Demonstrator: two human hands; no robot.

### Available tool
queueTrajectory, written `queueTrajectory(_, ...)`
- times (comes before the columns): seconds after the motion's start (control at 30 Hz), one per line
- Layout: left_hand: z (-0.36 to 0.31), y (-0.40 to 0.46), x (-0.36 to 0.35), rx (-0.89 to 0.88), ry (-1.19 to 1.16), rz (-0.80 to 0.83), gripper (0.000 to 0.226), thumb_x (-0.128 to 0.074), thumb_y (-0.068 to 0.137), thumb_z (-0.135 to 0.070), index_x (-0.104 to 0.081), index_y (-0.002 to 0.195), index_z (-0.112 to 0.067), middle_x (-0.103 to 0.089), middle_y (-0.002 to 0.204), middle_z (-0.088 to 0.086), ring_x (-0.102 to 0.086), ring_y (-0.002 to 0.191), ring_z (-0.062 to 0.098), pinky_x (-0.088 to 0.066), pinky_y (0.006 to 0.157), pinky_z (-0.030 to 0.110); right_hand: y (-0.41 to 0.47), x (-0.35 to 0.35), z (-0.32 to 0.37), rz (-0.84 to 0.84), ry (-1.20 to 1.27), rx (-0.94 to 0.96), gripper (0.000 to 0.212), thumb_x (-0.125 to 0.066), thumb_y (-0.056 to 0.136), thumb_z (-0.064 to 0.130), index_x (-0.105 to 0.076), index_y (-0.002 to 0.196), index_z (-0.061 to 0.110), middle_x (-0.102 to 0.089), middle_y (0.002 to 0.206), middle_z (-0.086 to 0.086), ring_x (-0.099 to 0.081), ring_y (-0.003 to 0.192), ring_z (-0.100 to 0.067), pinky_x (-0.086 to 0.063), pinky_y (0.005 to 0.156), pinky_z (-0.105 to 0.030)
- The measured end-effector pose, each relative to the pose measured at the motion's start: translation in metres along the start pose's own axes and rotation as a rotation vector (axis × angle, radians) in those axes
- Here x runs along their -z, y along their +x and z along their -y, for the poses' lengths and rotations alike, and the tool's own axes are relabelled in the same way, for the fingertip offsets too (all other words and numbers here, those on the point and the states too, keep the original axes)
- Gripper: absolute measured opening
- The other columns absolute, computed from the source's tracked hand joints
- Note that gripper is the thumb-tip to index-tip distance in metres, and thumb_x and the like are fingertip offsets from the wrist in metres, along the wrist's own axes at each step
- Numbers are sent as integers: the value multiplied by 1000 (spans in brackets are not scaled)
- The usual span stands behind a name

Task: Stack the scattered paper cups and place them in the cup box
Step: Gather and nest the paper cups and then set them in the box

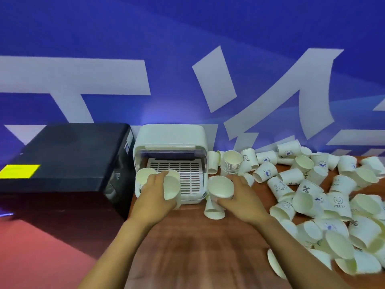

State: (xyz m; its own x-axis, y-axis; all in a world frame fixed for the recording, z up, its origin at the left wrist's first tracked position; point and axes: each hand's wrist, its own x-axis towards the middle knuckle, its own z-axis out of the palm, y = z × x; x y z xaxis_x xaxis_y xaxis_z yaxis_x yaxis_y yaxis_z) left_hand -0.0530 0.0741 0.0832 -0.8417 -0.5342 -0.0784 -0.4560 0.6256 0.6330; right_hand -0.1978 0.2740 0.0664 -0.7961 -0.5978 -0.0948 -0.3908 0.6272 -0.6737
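Both hands are working right at the mouth of the cup box (pixel 169 138), which is sitting at the back of the bench (pixel 187 243) with its lid lifted and the slotted tray (pixel 177 174) showing, so cups can go straight in from the front. The left hand (pixel 155 197) is gripping a cup (pixel 171 187), fingers curled round its wall, mouth tipped toward us; another cup (pixel 143 176) is sitting just beside it at the box's left edge, and I can't tell whether the hand is holding that one too. The right hand (pixel 237 197) is clamping a cup (pixel 220 187) by its side, open end angled up, probably lining it up for nesting. A short stack (pixel 231 164) is standing just right of the box, handy for adding to. The loose cups (pixel 312 184) are lying in a heap across the right of the bench, most on their sides.

Motion blur is smearing both hands, so fingertip positions are unclear. The box's interior behind the tray is shadowed. The heap is running off the right edge, and a black case (pixel 62 159) is covering the left.
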Motion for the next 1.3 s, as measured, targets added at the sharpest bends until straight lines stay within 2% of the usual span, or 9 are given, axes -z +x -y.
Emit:
queueTrajectory(0.1, 24, 0, 21, 6, 1, 2, 77, -67, 76, -21, -30, 142, -25, -30, 142, -2, -39, 124, 23, -40, 96, 36, -1, -25, 27, -9, -28, 21, 72, -64, 66, 54, -39, 130, 32, -48, 121, 5, -48, 112, -14, -46, 89, -35)
queueTrajectory(0.2, 45, 0, 36, 11, 21, 27, 76, -67, 77, -26, -29, 143, -27, -29, 142, -2, -40, 124, 23, -43, 96, 38, -3, -45, 48, 11, -46, 8, 75, -67, 70, 42, -34, 136, 30, -43, 130, 2, -45, 118, -18, -44, 94, -35)
queueTrajectory(0.33, 64, 3, 51, 35, 44, 46, 75, -68, 76, -28, -32, 142, -28, -35, 139, -1, -41, 124, 22, -42, 97, 38, -2, -58, 66, 34, -78, 25, 74, -65, 68, 40, -34, 135, 31, -42, 134, 5, -43, 123, -17, -43, 96, -37)
queueTrajectory(0.43, 66, 10, 59, 39, 44, -17, 72, -67, 76, -28, -34, 141, -29, -37, 138, 0, -42, 123, 24, -42, 96, 38, 6, -62, 77, 16, -75, 52, 74, -65, 68, 46, -35, 134, 31, -42, 134, 7, -45, 121, -15, -43, 94, -36)
queueTrajectory(0.6, 58, 21, 62, 51, 92, -130, 69, -69, 78, -37, -36, 138, -29, -38, 137, 0, -43, 121, 25, -46, 86, 39, 25, -64, 92, -13, -70, 84, 72, -73, 73, 45, -36, 133, 29, -43, 132, 12, -46, 117, -10, -43, 88, -27)
queueTrajectory(0.83, 67, 47, 56, 107, 124, -180, 61, -67, 79, -35, -38, 132, -31, -42, 130, 0, -47, 112, 26, -45, 75, 36, 48, -82, 98, -84, -32, 97, 72, -76, 72, 40, -35, 131, 30, -44, 134, 10, -49, 116, -14, -48, 90, -35)
queueTrajectory(1.07, 80, 70, 41, 135, 175, -86, 60, -64, 81, -31, -36, 134, -29, -40, 132, 0, -45, 117, 25, -47, 79, 35, 73, -103, 94, -50, -54, 96, 73, -73, 74, 42, -35, 134, 27, -41, 134, 9, -48, 118, -14, -47, 92, -35)
queueTrajectory(1.2, 85, 83, 31, 163, 232, 27, 61, -64, 82, -39, -37, 135, -27, -41, 130, 1, -46, 116, 25, -47, 83, 37, 84, -114, 86, 7, -97, 39, 77, -71, 74, 46, -30, 138, 30, -37, 138, 9, -44, 123, -16, -46, 94, -34)
queueTrajectory(1.3, 88, 93, 29, 166, 252, 53, 63, -64, 81, -36, -36, 137, -27, -41, 132, 0, -45, 119, 24, -46, 86, 36, 90, -119, 81, 11, -132, 20, 78, -69, 75, 50, -29, 139, 31, -37, 139, 10, -43, 122, -16, -46, 92, -34)
